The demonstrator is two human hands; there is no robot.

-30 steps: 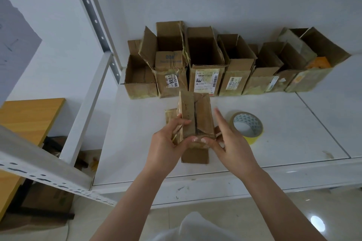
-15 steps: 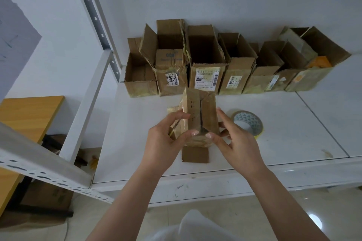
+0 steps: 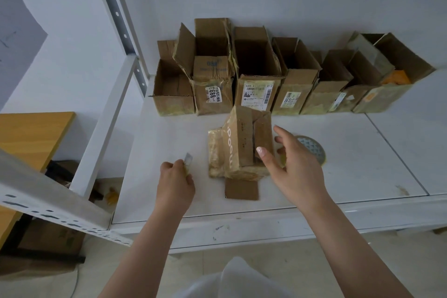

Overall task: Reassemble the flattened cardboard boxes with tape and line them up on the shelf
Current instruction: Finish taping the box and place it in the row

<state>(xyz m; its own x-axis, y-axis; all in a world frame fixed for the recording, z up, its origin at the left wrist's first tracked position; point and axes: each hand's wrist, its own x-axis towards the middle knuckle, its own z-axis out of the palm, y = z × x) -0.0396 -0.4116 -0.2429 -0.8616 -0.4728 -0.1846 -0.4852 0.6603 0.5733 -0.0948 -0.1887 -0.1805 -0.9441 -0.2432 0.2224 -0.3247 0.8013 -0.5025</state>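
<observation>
A small cardboard box (image 3: 239, 145), wrapped in old yellowish tape, stands on the white shelf (image 3: 358, 159) with its closed flaps facing me. My right hand (image 3: 290, 164) hovers beside its right side with fingers spread, thumb near the flaps, holding nothing. My left hand (image 3: 175, 176) is to the left of the box, apart from it, and pinches a small strip of clear tape (image 3: 188, 158). A roll of yellow tape (image 3: 312, 149) lies flat just behind my right hand. Several open assembled boxes (image 3: 256, 75) stand in a row along the back wall.
A loose cardboard flap (image 3: 241, 189) lies in front of the box. A white shelf upright (image 3: 113, 9) and crossbeam (image 3: 48, 203) frame the left side. A wooden table (image 3: 26, 138) stands at the far left. More cardboard (image 3: 48, 237) sits on the floor below.
Both hands have let go of the box, which now stands on the shelf. My left hand moved left holding a tape strip; my right hand opened and drew to the right.
</observation>
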